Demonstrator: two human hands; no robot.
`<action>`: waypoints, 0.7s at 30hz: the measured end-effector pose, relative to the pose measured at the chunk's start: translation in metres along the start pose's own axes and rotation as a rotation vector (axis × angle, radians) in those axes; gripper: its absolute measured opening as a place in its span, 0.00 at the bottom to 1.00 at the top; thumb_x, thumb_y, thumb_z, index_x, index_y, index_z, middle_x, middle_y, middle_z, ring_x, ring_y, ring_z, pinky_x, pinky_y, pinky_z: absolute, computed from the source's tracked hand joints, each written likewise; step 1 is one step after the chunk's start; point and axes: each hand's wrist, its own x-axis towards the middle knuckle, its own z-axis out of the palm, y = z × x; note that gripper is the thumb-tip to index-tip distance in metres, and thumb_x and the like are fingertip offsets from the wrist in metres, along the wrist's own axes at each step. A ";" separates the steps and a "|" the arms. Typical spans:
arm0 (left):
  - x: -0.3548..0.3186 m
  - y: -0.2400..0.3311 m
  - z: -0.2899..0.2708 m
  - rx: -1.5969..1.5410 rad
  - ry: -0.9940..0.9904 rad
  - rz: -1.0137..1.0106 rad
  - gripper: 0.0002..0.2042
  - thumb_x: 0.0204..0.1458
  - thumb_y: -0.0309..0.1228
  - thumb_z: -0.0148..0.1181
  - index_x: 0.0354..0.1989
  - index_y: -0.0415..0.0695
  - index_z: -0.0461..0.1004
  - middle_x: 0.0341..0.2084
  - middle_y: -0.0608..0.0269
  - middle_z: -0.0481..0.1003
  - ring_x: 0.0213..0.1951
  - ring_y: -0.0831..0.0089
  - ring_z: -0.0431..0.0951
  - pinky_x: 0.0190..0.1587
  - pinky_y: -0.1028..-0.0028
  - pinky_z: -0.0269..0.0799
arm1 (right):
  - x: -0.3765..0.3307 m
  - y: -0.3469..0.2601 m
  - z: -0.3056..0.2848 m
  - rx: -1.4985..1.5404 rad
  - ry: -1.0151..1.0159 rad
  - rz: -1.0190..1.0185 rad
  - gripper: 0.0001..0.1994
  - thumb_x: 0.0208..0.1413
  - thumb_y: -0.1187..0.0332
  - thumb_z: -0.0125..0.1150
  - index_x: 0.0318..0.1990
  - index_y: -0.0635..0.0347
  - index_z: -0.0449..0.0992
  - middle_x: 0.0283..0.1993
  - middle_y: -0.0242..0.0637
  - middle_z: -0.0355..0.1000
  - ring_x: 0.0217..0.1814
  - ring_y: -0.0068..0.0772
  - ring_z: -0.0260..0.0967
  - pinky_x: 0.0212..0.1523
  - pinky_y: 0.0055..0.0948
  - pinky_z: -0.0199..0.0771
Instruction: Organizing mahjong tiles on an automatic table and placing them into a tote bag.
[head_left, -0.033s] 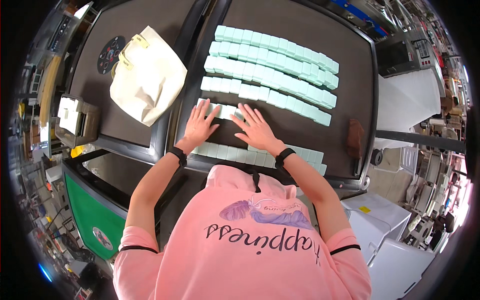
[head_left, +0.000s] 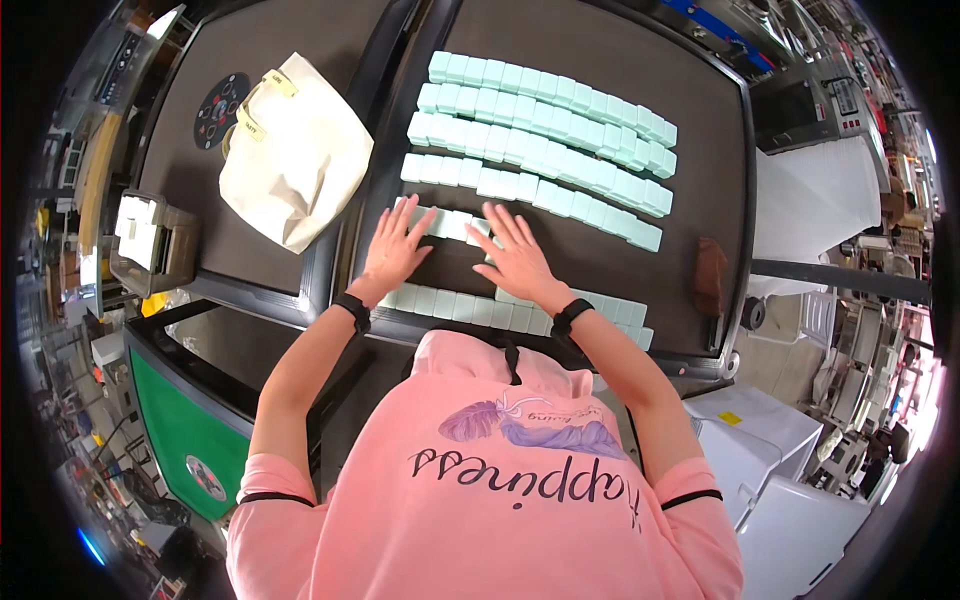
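A short row of pale mint-green mahjong tiles [head_left: 455,223] lies on the dark table [head_left: 600,268] between my hands. My left hand [head_left: 394,250] rests over its left end, fingers spread. Over its right end, my right hand [head_left: 517,256] is also spread open, with its thumb side by the last tile. Fingers partly cover both ends, so contact is hard to judge. Beyond my hands run several long rows of the same tiles [head_left: 545,150], face down or blank side up. Closer to me, another row [head_left: 465,306] sits along the table edge, partly behind my right wrist.
A white bag [head_left: 300,165] stands on a second dark table to the left, beside a round black panel [head_left: 221,110]. A brown cloth-like object [head_left: 710,277] lies near the right rim. Raised black borders [head_left: 372,150] frame the tables. A clear container [head_left: 150,240] stands far left.
My hands have shifted slightly: the left a little to the left, the right fingers a little to the right. The tile rows look the same.
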 end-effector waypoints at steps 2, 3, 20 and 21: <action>0.005 -0.011 -0.011 -0.072 0.053 -0.026 0.42 0.52 0.35 0.71 0.75 0.60 0.55 0.74 0.49 0.52 0.73 0.48 0.53 0.73 0.56 0.54 | -0.005 -0.001 -0.007 0.039 0.017 0.165 0.39 0.60 0.51 0.64 0.76 0.46 0.55 0.79 0.50 0.47 0.78 0.51 0.49 0.74 0.49 0.52; 0.007 -0.014 -0.016 -0.021 0.021 -0.058 0.43 0.51 0.35 0.71 0.76 0.61 0.53 0.73 0.48 0.52 0.73 0.48 0.53 0.73 0.58 0.55 | -0.009 -0.002 -0.009 0.081 0.034 0.327 0.41 0.57 0.52 0.67 0.76 0.46 0.55 0.77 0.52 0.50 0.76 0.51 0.52 0.73 0.49 0.55; 0.028 -0.016 -0.014 -0.024 -0.182 -0.040 0.38 0.47 0.29 0.73 0.69 0.62 0.64 0.57 0.58 0.68 0.56 0.55 0.69 0.54 0.64 0.78 | 0.026 -0.014 -0.006 0.142 -0.115 0.491 0.41 0.50 0.59 0.76 0.72 0.34 0.61 0.59 0.48 0.61 0.48 0.52 0.72 0.44 0.44 0.81; 0.032 -0.013 -0.015 -0.006 -0.201 -0.032 0.38 0.46 0.33 0.75 0.67 0.65 0.65 0.55 0.61 0.69 0.55 0.56 0.70 0.52 0.65 0.79 | 0.032 -0.018 -0.007 0.137 -0.186 0.561 0.42 0.50 0.58 0.76 0.72 0.29 0.60 0.59 0.48 0.61 0.49 0.53 0.72 0.43 0.44 0.81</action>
